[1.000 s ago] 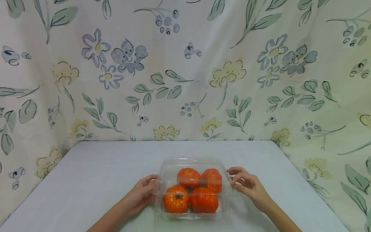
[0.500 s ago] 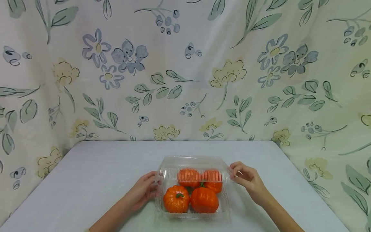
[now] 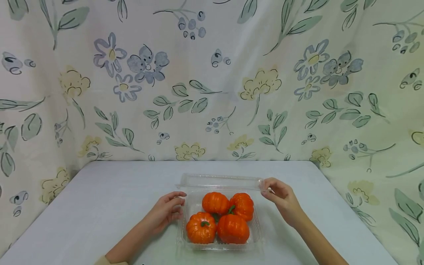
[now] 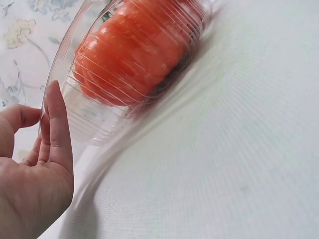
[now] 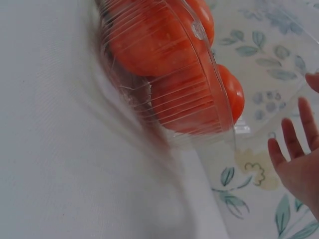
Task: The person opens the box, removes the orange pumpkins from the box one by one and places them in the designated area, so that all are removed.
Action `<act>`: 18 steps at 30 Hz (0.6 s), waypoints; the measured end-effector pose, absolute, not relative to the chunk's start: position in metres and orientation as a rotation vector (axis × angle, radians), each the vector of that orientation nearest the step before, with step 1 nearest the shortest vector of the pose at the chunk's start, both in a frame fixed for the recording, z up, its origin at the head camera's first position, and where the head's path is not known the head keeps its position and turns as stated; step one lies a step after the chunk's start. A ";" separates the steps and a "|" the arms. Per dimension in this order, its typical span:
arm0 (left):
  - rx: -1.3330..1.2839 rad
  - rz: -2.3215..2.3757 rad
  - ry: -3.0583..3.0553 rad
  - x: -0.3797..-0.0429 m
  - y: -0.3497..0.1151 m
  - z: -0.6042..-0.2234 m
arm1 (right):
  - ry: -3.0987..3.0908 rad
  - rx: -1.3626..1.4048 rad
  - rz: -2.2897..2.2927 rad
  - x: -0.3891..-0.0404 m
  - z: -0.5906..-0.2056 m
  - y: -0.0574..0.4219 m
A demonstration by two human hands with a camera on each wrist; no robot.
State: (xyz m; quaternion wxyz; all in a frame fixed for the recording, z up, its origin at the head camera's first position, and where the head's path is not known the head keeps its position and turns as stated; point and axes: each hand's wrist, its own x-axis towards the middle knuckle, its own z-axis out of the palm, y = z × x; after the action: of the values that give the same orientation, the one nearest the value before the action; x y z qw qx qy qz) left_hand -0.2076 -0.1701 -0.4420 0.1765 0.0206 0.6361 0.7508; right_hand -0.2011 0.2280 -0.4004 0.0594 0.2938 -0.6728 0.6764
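While the right hand [image 3: 282,198] pinches the lid [image 3: 220,181] with its fingers | left hand [image 3: 164,212] at tub [image 3: 220,247], can't tell if gripping | orange veggies [image 3: 233,229] inside, on counter [image 3: 116,187] | lopsided tug could skid everything

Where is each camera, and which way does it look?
Head: on the head, facing forward and down at the box of pumpkins; forearms, left hand and right hand show.
Left wrist: on that wrist, facing the box's left side; left hand shows.
Right wrist: on that wrist, facing the box's right side; right hand partly shows.
Both wrist views share box and table.
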 end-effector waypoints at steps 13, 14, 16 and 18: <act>0.111 2.125 1.798 -0.207 -0.176 -0.441 | -2.067 0.800 1.909 -0.212 -0.396 0.219; 0.113 2.127 1.795 -0.207 -0.177 -0.441 | -2.087 0.783 1.871 -0.213 -0.396 0.218; 0.120 2.130 1.787 -0.207 -0.177 -0.442 | -2.119 0.755 1.800 -0.216 -0.397 0.217; 0.130 2.131 1.785 -0.207 -0.178 -0.442 | -2.132 0.738 1.752 -0.218 -0.397 0.216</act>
State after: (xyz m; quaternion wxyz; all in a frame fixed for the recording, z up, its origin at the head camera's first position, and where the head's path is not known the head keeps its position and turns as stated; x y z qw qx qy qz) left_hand -0.2070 -0.1777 -0.4421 0.1784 0.0459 0.6311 0.7535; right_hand -0.2184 0.2157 -0.3971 0.1419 0.2556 -0.7388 0.6072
